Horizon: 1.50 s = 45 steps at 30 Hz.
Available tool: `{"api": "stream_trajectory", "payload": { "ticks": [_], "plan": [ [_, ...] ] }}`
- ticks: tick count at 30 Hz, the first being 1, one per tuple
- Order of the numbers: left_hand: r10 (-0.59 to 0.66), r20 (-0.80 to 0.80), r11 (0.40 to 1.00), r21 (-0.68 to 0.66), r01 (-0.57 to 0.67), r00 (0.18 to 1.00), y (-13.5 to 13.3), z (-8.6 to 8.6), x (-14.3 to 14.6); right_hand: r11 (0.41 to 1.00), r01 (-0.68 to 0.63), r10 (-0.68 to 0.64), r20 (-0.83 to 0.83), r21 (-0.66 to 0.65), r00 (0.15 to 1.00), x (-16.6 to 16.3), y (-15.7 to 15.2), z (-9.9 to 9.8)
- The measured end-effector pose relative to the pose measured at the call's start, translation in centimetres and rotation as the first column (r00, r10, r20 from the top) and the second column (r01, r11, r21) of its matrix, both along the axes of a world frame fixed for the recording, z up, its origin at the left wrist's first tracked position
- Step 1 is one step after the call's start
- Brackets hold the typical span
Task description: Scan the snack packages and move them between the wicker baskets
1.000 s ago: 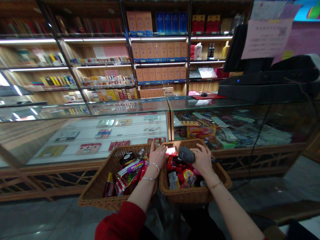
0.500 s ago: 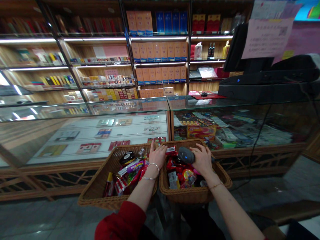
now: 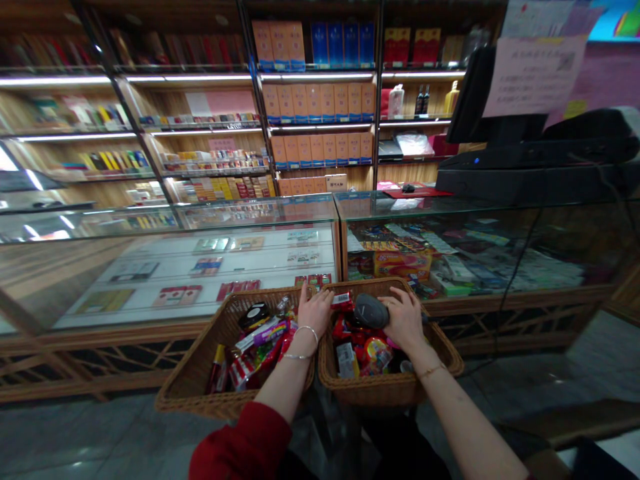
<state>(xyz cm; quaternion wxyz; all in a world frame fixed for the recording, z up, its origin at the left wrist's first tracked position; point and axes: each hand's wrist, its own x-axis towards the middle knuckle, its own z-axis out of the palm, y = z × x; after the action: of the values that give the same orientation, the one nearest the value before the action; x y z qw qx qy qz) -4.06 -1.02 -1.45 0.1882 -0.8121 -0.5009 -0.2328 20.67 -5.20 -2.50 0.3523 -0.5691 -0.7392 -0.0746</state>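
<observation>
Two wicker baskets of snack packets stand side by side in front of a glass counter. My left hand (image 3: 314,311) reaches over the inner rims and pinches a small red packet (image 3: 342,299) above the right basket (image 3: 380,390). My right hand (image 3: 404,318) is wrapped round a dark handheld barcode scanner (image 3: 371,310), whose head points at that packet. The left basket (image 3: 185,390) holds several colourful packets and a round black tin. A bracelet sits on each wrist.
The glass display counter (image 3: 310,207) runs across just behind the baskets, with goods under the glass. A black till and monitor (image 3: 505,127) stand on it at the right, with a cable hanging down. Lit shelves of boxed goods line the back wall.
The bright red scanner glow on the packet a second ago has gone out. Both hands and the scanner have stayed almost still.
</observation>
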Motion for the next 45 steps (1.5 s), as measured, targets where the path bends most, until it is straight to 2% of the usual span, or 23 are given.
{"api": "stream_trajectory", "payload": {
  "ticks": [8, 14, 23, 33, 38, 45],
  "plan": [
    [0.006, 0.010, 1.000, -0.005, -0.005, 1.000, -0.1, 0.1, -0.1, 0.999, 0.028, -0.026, -0.042, 0.046, 0.999, -0.1, 0.3, -0.3],
    [0.023, 0.009, 1.000, -0.010, -0.023, 1.000, -0.6, 0.5, 0.1, 0.999, 0.039, -0.038, -0.021, 0.033, 0.999, -0.1, 0.4, -0.3],
    [0.056, 0.032, 0.997, -0.048, -0.054, 0.998, -1.4, 1.6, 1.0, 0.999, 0.051, -0.052, -0.055, -0.012, 0.997, -0.8, -0.3, 1.3],
    [0.146, 0.044, 0.987, -0.076, -0.143, 0.988, -2.2, 3.6, 1.0, 0.999, 0.040, -0.040, -0.015, -0.028, 0.999, -1.4, -0.9, 3.0],
    [0.186, 0.040, 0.979, -0.096, -0.181, 0.982, -2.5, 4.3, 0.3, 0.999, 0.036, -0.037, -0.022, -0.028, 0.999, -2.0, -1.0, 3.3],
    [0.213, 0.076, 0.971, -0.132, -0.202, 0.974, -3.7, 4.2, -1.2, 1.000, 0.018, -0.018, -0.006, -0.008, 1.000, -3.3, -0.9, 3.3]
  ]
}}
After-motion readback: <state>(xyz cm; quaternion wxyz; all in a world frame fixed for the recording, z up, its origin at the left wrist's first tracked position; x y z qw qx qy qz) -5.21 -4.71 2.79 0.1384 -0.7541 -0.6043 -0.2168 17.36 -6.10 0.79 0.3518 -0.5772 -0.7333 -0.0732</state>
